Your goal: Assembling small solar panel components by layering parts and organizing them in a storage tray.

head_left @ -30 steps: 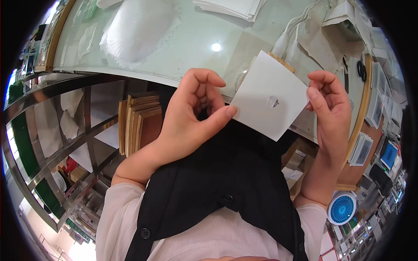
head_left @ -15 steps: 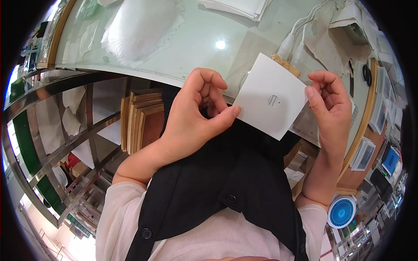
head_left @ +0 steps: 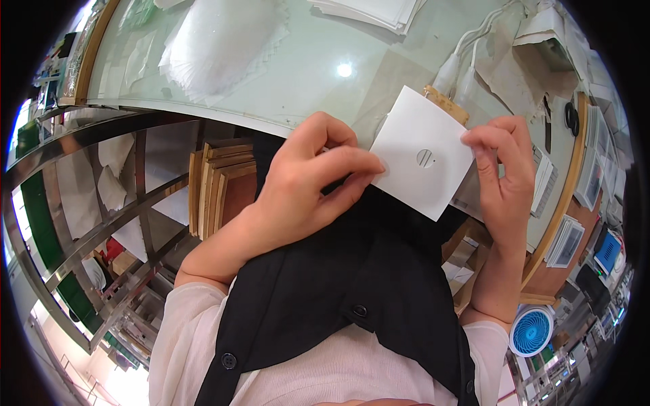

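A white square card (head_left: 413, 179) with a small round slotted mark lies tilted at the table's front edge, over my lap. At its left corner the thumb and index finger of my left hand (head_left: 321, 169) close together on the edge. My right hand (head_left: 504, 162) has its fingertips pinched at the opposite right corner. What supports the card from beneath is hidden. Just behind its top edge sits a small yellowish block (head_left: 447, 105) with a speckled surface.
A fan of translucent sheets (head_left: 217, 51) and a stack of white sheets (head_left: 379, 10) lie on the glass-topped table (head_left: 305, 74). White cables (head_left: 467, 47) and crumpled brown paper (head_left: 508, 71) are at right, near black scissors (head_left: 571, 118). Wooden boards (head_left: 220, 183) stand on the left shelf.
My left index finger has stretched out onto the card's left edge. My right hand has moved left, its fingertips now at the right corner. The card has barely shifted.
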Motion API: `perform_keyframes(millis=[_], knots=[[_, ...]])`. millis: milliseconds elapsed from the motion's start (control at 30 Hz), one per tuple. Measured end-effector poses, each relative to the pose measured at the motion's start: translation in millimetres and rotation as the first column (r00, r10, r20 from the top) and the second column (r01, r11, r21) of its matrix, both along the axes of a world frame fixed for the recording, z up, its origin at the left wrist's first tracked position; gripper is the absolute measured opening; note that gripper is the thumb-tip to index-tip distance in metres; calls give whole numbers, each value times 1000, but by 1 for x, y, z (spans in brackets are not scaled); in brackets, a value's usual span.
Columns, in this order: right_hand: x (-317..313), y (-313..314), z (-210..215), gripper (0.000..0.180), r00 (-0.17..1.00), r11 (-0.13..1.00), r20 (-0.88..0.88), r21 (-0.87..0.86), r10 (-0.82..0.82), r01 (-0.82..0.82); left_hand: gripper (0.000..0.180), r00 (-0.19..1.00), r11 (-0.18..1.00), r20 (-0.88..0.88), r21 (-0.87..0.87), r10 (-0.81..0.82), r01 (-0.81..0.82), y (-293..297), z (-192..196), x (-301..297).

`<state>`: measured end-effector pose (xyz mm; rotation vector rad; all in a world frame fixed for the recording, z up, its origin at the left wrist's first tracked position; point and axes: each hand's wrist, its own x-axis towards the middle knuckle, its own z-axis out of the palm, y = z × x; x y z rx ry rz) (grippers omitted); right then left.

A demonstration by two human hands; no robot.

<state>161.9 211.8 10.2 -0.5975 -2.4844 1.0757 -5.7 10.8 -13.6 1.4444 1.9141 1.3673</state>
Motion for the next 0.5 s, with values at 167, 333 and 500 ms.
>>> perform_keyframes(millis=[167,333,500], knots=[[4,3,4,28,989,822,64,551,133,-146,31,804,986,-594,132,-7,106,0,-7,-11],[7,7,-9,36,983,709,43,686,179,-159,18,653,940,-753,277,85,198,7,-12,-13],[2,9,5,31,970,734,-29,660,240,-162,18,696,927,-718,276,22,255,5,12,-26]])
